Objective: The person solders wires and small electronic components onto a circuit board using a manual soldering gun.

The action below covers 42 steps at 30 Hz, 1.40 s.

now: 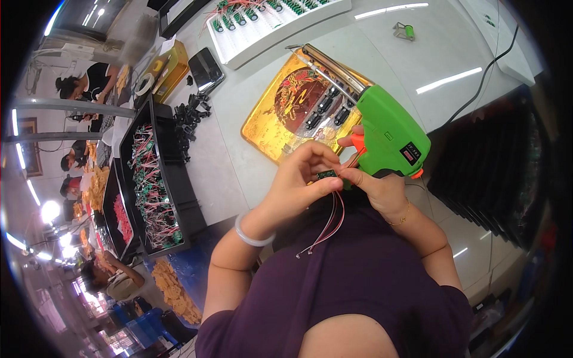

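Observation:
My left hand (304, 176) is closed on a small green circuit board (326, 174), pinched between thumb and fingers. Thin red, white and black wires (332, 224) hang from it toward my lap. Close beside it, my right hand (379, 188) wraps the handle of a green soldering gun (394, 131) with an orange trigger, its thumb meeting the fingers near the board. What the thumb pinches is partly hidden. The gun's metal tip points up and left over a golden tin lid (262, 122), on which black parts (322, 108) lie under clear plastic.
A black bin (188, 203) of wired boards stands left, beside loose black parts (190, 119) and a phone (206, 68). A white tray (280, 33) of boards lies at the back. Black stacked trays (483, 173) stand right; a cable (477, 101) runs nearby. Other people work far left.

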### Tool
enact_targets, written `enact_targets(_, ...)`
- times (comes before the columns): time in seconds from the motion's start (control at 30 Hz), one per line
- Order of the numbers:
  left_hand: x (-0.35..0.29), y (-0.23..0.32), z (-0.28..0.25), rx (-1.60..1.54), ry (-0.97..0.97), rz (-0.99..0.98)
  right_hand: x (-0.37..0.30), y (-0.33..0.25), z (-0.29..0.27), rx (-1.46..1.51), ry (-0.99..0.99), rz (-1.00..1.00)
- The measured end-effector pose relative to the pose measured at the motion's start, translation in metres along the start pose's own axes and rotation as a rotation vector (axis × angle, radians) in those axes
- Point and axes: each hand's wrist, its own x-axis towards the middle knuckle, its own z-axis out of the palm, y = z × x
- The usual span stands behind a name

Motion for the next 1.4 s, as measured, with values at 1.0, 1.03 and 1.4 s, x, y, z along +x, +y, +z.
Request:
enact_targets(1.0, 0.099, 0.004, -0.152, 0.590, -0.082, -0.648, 0.013, 0.050, -0.018, 0.472, 0.162, -0.039)
enact_targets(1.03, 0.093, 0.001, -0.147, 0.623, -0.017, -0.620, 0.020, 0.052, -0.026, 0.531, 0.161, -0.060)
enact_targets(1.4, 0.031, -0.021, -0.094, 0.449, 0.168, -0.389, 0.078, 0.026, -0.073, 0.471, -0.074, 0.035)
